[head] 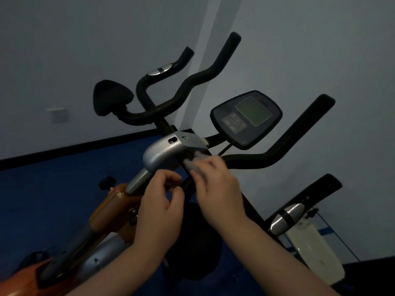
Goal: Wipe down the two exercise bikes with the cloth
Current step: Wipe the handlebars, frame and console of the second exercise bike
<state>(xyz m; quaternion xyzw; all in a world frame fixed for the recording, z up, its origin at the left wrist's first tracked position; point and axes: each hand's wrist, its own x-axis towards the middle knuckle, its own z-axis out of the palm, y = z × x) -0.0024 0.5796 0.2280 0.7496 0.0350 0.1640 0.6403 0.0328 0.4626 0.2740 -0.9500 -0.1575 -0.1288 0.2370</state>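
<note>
At the left edge of the frame a pale wall switch [58, 114] sits on the grey wall, above a blue floor [42, 199]. In the lower left, the orange bike [111, 208] rises on a slant, its orange body leading up a silver post to a silver cap [162, 153]. Above it, upper centre, a black saddle [112, 99] and curved black handlebars [192, 82] stand against the wall; which bike they belong to is unclear.

The left hand [161, 207], at centre, has its fingers curled, thumb and fingertips close together beside a black stem just under the silver cap; whether it pinches anything cannot be told. Just right of it, the right hand [215, 184] grips the cloth [195, 164], a small, pale grey, crumpled wad, blurred, pressed against the black stem below the cap.

Right of centre a dark console [245, 120] with a greenish screen tilts toward the camera, over a black handlebar [288, 146] that runs to the upper right. In the lower right stands the white bike [307, 242], with a chrome grip sensor on its black bar.
</note>
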